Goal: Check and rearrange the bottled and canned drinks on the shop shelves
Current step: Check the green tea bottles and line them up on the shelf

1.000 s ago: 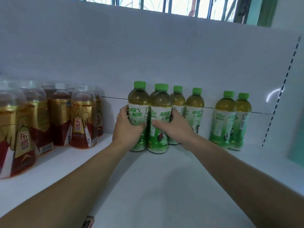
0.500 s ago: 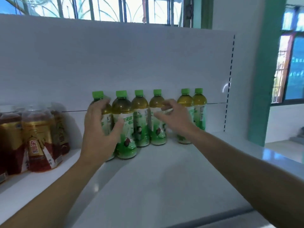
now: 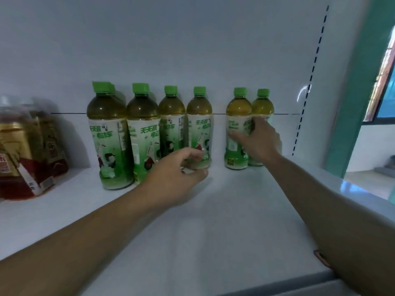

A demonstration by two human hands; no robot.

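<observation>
Fingers of the left hand point(image 3: 177, 174) curl at the foot of the fourth green-tea bottle point(image 3: 199, 129), grip unclear, having left the first bottles point(image 3: 106, 135); the right hand point(image 3: 257, 142), spread flat, has shifted onto the end pair point(image 3: 238, 107) on the shelf point(image 3: 213, 221).

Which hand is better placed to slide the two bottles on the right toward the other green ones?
Right, probably. The right hand touches that pair; the left hand is by the fourth bottle, across the gap.
</observation>
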